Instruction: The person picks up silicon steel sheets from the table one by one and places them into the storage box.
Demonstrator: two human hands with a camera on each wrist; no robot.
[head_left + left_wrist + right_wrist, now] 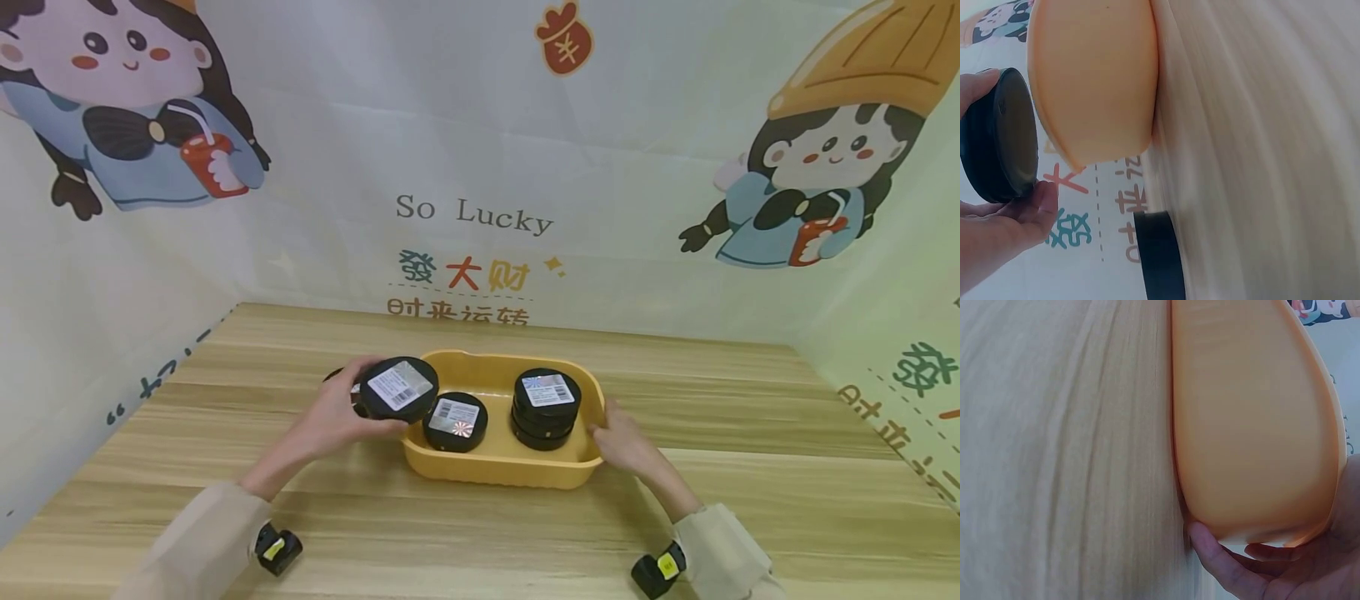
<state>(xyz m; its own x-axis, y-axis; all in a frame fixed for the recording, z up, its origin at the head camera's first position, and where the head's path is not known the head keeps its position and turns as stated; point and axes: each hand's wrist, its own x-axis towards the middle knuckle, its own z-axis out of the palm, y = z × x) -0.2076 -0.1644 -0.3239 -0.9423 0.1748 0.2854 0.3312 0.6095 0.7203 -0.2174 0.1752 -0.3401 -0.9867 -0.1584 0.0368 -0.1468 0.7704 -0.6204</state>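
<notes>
A black round flat tin (398, 390) with a white barcode label is gripped by my left hand (341, 417), tilted above the left rim of a yellow plastic bin (495, 469). In the left wrist view, thumb and fingers pinch the tin (979, 140) at its edge. Inside the bin, a single labelled tin (455, 422) lies at the left, and a stack of tins (546, 408) stands at the right. My right hand (630, 442) holds the bin's right end; the right wrist view shows its fingers (1225, 565) bent around the yellow wall.
Another black tin (1161, 256) lies on the wooden table (480, 542), left of the bin and mostly hidden behind my left hand in the head view. A printed cloth (480, 150) hangs behind the table and along its sides.
</notes>
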